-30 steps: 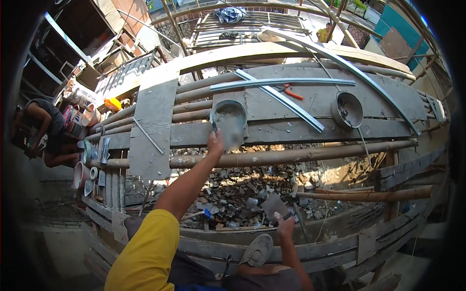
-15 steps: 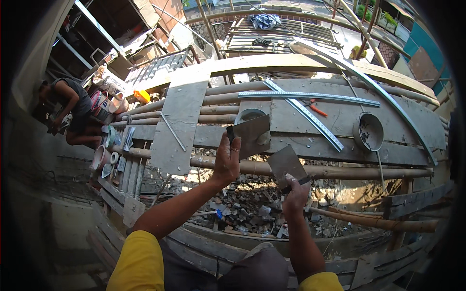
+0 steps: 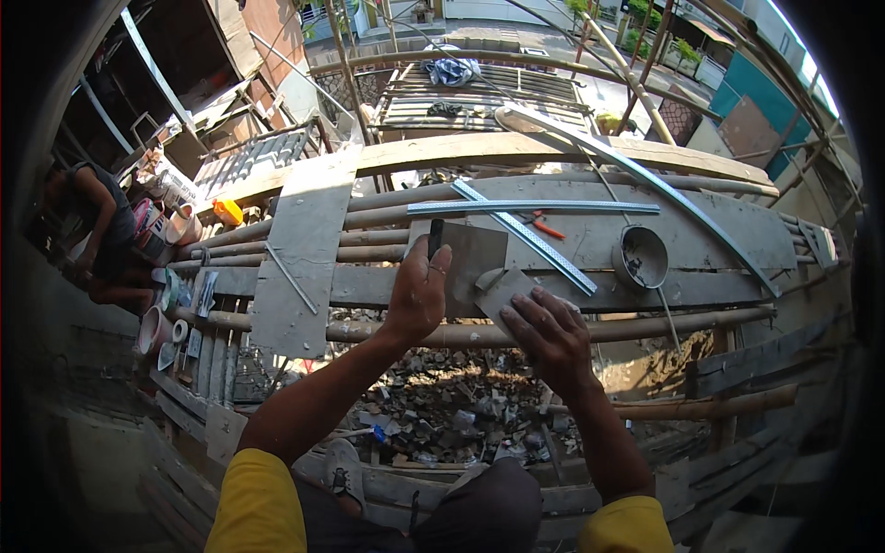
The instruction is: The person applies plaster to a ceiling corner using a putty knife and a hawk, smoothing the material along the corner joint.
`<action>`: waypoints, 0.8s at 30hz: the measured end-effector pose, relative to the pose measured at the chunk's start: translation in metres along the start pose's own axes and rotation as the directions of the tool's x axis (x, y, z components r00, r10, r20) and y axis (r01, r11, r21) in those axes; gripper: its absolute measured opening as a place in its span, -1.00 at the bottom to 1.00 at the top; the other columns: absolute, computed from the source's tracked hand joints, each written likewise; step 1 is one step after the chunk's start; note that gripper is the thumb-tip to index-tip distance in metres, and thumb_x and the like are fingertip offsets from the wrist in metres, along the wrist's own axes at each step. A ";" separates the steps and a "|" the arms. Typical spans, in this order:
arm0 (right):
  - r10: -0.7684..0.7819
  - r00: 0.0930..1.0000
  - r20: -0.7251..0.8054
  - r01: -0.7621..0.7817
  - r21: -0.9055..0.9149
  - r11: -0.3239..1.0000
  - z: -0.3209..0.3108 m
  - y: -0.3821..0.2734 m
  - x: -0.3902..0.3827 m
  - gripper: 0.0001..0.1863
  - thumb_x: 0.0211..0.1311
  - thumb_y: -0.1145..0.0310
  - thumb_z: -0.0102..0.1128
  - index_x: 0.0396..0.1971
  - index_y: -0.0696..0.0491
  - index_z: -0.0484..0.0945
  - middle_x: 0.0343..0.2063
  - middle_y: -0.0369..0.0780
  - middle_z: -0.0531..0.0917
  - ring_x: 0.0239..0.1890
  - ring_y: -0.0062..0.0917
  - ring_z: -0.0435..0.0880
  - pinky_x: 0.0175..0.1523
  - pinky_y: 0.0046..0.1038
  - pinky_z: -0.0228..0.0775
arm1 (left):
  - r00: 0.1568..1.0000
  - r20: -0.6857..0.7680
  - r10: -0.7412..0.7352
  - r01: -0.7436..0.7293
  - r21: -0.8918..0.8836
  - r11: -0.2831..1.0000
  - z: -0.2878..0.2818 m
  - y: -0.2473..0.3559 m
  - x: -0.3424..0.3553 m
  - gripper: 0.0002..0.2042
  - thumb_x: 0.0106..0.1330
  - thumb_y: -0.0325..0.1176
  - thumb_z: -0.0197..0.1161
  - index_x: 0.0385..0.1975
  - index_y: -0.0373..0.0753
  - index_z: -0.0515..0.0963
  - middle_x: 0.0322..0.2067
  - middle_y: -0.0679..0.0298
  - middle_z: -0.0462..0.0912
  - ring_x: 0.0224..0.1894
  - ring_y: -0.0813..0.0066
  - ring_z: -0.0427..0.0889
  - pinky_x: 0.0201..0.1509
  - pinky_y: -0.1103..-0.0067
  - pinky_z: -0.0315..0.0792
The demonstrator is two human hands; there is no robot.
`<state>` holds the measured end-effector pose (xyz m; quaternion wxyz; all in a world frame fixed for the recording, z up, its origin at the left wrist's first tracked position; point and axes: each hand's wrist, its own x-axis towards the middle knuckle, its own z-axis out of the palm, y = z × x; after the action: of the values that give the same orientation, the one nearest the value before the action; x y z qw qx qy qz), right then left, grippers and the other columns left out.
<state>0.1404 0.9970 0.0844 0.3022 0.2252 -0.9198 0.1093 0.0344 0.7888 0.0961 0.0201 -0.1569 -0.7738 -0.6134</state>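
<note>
My left hand (image 3: pixel 415 295) is closed on the black handle of a wide flat putty knife (image 3: pixel 475 251), holding its blade upright-tilted above the planks. My right hand (image 3: pixel 551 336) grips a second putty knife (image 3: pixel 505 300), its fingers lying over the blade, whose edge meets the first blade where a small lump of grey material (image 3: pixel 489 278) shows. Just behind them on a board lie crossed perforated metal strips (image 3: pixel 564 267) and red-handled pliers (image 3: pixel 549 230). A round container (image 3: pixel 642 256) with dark residue stands to the right.
A co-worker (image 3: pixel 106 221) crouches at far left beside buckets (image 3: pixel 180 221) and an orange container (image 3: pixel 228 211). Bamboo poles (image 3: pixel 645 323) and boards (image 3: pixel 300 212) form the platform, with rubble (image 3: pixel 433 405) below. A long metal strip (image 3: pixel 701 221) crosses the right side.
My left hand has come up from the container with a putty knife. My right hand has risen from low down, and its blade now meets the left one.
</note>
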 end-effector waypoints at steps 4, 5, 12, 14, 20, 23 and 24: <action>0.048 0.996 0.069 -0.047 -0.013 0.999 -0.047 0.007 0.004 -0.66 0.08 0.37 0.16 -0.08 -0.06 0.60 -0.07 -0.27 0.63 0.07 -0.32 0.55 0.13 -0.24 0.37 | 0.991 -0.080 0.108 -0.116 -0.096 0.989 -0.008 0.034 0.015 -0.69 0.46 -0.21 -0.04 -0.11 -0.40 0.40 -0.35 0.14 0.54 -0.31 0.42 0.46 -0.16 0.49 0.36; 0.090 0.996 0.015 -0.090 0.042 0.995 -0.053 0.015 -0.005 -0.66 0.05 0.43 0.16 -0.10 -0.02 0.60 -0.16 -0.23 0.66 -0.02 -0.28 0.60 0.06 -0.30 0.42 | 0.986 -0.134 0.097 -0.123 -0.202 0.972 -0.006 0.040 0.025 -0.69 0.47 -0.21 -0.05 -0.10 -0.39 0.40 -0.33 0.17 0.55 -0.30 0.44 0.47 -0.17 0.50 0.36; 0.736 0.676 -0.047 -0.540 0.648 0.537 -0.163 -0.002 -0.012 -0.75 0.29 0.44 0.10 -0.09 0.22 0.54 -0.35 -0.26 0.62 -0.21 -0.63 0.62 -0.13 -0.52 0.50 | 0.991 -0.128 -0.042 -0.084 -0.834 0.545 -0.005 0.091 0.035 -0.71 0.46 -0.24 -0.02 0.01 -0.32 0.37 -0.18 0.22 0.56 -0.16 0.50 0.58 -0.06 0.57 0.51; 0.740 0.663 -0.112 -0.427 0.755 0.497 -0.202 -0.007 0.005 -0.72 0.20 0.47 0.13 -0.11 0.27 0.53 -0.34 -0.22 0.60 -0.21 -0.55 0.63 -0.07 -0.47 0.56 | 0.996 -0.084 -0.034 -0.059 -0.885 0.462 -0.016 0.091 0.031 -0.71 0.45 -0.26 -0.01 0.01 -0.31 0.37 -0.14 0.20 0.56 -0.14 0.44 0.59 -0.04 0.54 0.52; 0.454 0.715 -0.531 -0.404 0.215 0.889 -0.344 -0.061 0.100 -0.66 0.26 0.37 0.07 -0.05 0.26 0.51 -0.32 -0.22 0.63 -0.25 -0.60 0.56 -0.04 -0.52 0.39 | 1.000 0.029 -0.011 0.031 -0.949 0.314 -0.009 0.079 0.041 -0.64 0.45 -0.25 -0.03 0.14 -0.29 0.28 -0.04 0.17 0.50 -0.01 0.35 0.54 0.09 0.46 0.48; 0.207 0.693 -0.691 -0.378 -0.103 0.920 -0.399 -0.097 0.165 -0.67 0.23 0.37 0.09 -0.11 0.29 0.54 -0.35 -0.19 0.65 -0.29 -0.59 0.56 -0.06 -0.51 0.38 | 0.997 0.069 0.016 0.062 -0.961 0.268 -0.014 0.078 0.038 -0.60 0.45 -0.24 -0.04 0.19 -0.29 0.25 -0.01 0.16 0.49 0.04 0.33 0.53 0.15 0.44 0.46; 0.113 0.707 -0.698 -0.349 -0.205 0.914 -0.415 -0.110 0.186 -0.68 0.22 0.37 0.09 -0.13 0.28 0.54 -0.38 -0.18 0.65 -0.31 -0.58 0.57 -0.08 -0.51 0.39 | 0.997 0.082 -0.005 0.081 -0.966 0.246 -0.014 0.076 0.039 -0.64 0.45 -0.26 -0.03 0.14 -0.30 0.27 -0.05 0.15 0.50 -0.01 0.35 0.55 0.08 0.46 0.48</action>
<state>0.2702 0.9758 0.5337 0.6300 -0.0009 -0.7735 0.0687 0.0158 0.7987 0.1803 -0.1209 -0.1341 -0.2389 -0.9541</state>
